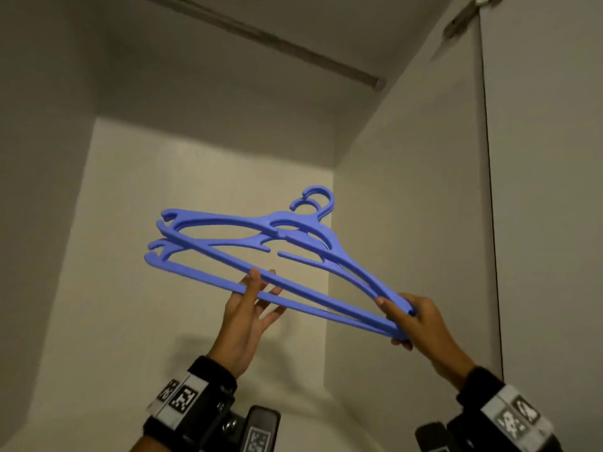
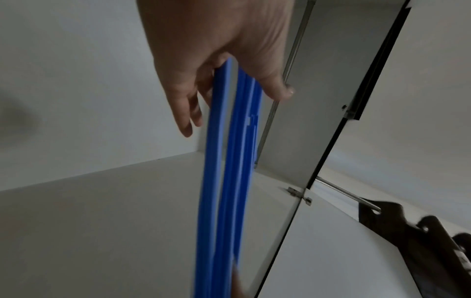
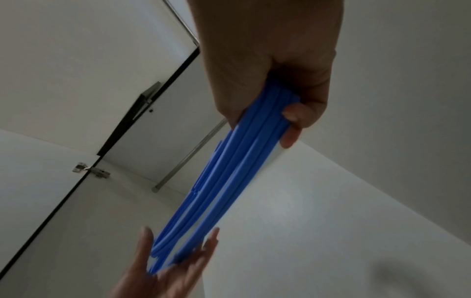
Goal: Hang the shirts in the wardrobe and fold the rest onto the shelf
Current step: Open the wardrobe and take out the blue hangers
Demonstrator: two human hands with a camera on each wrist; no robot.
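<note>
You're early in the job: no shirt shows in any view, and nothing hangs on the rail (image 1: 261, 37) up at 12 o'clock in the wardrobe (image 1: 208, 177). Your right hand (image 1: 421, 321) has its grip closed on one end of the stacked blue hangers (image 1: 261, 236); your left hand (image 1: 244, 314) supports their lower bars with straight fingers and thumb. Hanging and folding all seem left to do.

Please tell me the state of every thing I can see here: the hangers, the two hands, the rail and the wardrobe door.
Blue hangers: bunched, off the rail, bare.
Left hand: fingers straight, supporting the bottom bars.
Right hand: gripping the hangers' end.
Rail: mounted, nothing on it.
Wardrobe door: open.
</note>
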